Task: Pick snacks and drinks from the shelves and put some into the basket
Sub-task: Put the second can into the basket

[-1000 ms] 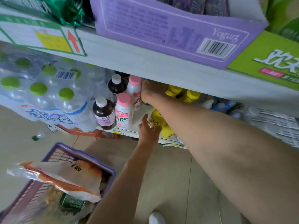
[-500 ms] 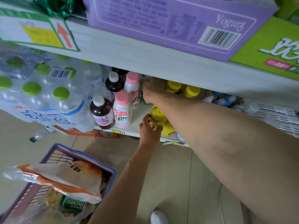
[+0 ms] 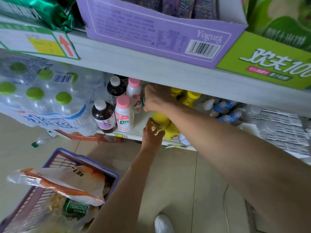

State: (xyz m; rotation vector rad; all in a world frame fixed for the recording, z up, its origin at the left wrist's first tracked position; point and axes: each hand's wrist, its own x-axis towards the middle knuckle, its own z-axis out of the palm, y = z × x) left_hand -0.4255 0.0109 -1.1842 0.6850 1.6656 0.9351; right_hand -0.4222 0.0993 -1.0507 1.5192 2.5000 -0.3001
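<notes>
Both hands are in the lower shelf point(image 3: 143, 122) bay, under the upper shelf board.

Left hand point(image 3: 152, 135): fingers curled round the lower body of a yellow bottle point(image 3: 159, 119) standing at the front edge of the shelf; it grips the bottle from the near side.

Right hand point(image 3: 155, 98): farther back and above the left hand, fingers curled round a small item with a green rim; the hand hides most of it, so I cannot tell what it is.

Just left of the right hand: two pink-capped white bottles point(image 3: 123, 113), and left of those two dark bottles with white caps point(image 3: 103, 116). Right of the right hand: more yellow bottles point(image 3: 191, 98) in a row, then blue-capped bottles point(image 3: 225, 111) farther right.

Far left of both hands: a wrapped pack of water bottles with green caps point(image 3: 42, 100).

Below and left of the left hand, on the floor point(image 3: 176, 182): the purple basket point(image 3: 65, 154). It already holds an orange-and-white snack bag point(image 3: 67, 182) lying across the top and a green Tsingtao can point(image 3: 76, 208) beneath it.

Above the hands, on the upper shelf: a purple yogurt carton point(image 3: 151, 31) and a green carton point(image 3: 269, 61).
</notes>
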